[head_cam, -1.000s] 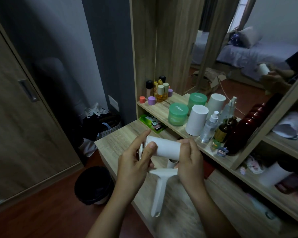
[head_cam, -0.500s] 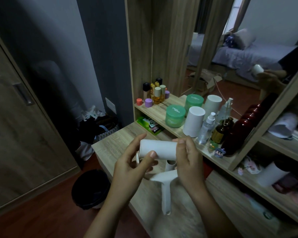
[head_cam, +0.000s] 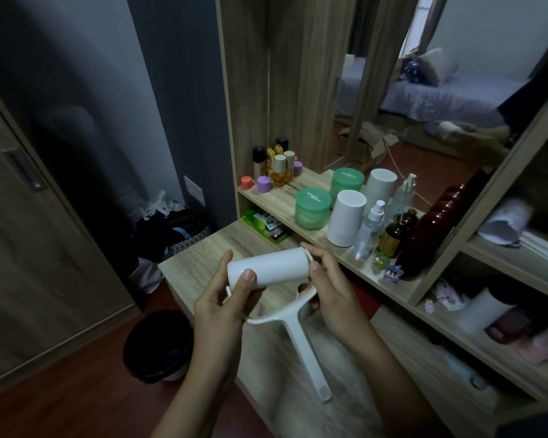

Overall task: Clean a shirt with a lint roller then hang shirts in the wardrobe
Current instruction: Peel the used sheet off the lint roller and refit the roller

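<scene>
Room: dark wall at 11 o'clock; wardrobe door (head_cam: 29, 248) at 9; mirror (head_cam: 424, 90) at 1; black bin (head_cam: 157, 346) at 7
Surface: pale wood surface (head_cam: 200, 263) at centre; shelf (head_cam: 282, 203) of jars and bottles just behind
Lint roller (head_cam: 269, 273): held above the surface; handle (head_cam: 307, 352) pointing to 5
Left hand (head_cam: 222, 311): clamped on the roll's left end; thumb on top
Right hand (head_cam: 332, 289): fingertips pinched on the roll's right end

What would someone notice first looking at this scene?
Front and centre, the left hand and right hand hold a white lint roller over a wooden desk. Behind it, a shelf is crowded with green jars and bottles below a mirror reflecting a bed.
</scene>
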A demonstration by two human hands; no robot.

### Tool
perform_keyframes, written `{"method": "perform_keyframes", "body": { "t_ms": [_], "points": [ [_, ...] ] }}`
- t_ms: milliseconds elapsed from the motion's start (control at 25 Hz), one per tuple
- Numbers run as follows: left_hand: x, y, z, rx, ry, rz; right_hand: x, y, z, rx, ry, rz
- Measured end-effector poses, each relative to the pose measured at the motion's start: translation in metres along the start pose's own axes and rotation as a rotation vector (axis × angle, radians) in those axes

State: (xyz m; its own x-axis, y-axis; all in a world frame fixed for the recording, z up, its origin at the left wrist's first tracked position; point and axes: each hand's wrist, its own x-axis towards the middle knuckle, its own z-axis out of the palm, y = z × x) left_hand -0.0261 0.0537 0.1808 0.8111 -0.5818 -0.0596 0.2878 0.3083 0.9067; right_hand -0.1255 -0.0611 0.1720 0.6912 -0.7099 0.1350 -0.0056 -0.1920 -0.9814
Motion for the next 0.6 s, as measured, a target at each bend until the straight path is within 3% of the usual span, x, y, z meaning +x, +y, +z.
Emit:
{"method": "perform_keyframes", "body": {
  "t_ms": [280, 600],
  "points": [
    [0.010, 0.007, -0.006, 0.032, -0.008, -0.015, -0.001, 0.002, -0.003, -0.053, -0.002, -0.053],
    [0.014, -0.011, -0.009, -0.212, 0.070, -0.262, -0.003, 0.011, -0.017, -0.105, 0.010, -0.128]
  ]
}}
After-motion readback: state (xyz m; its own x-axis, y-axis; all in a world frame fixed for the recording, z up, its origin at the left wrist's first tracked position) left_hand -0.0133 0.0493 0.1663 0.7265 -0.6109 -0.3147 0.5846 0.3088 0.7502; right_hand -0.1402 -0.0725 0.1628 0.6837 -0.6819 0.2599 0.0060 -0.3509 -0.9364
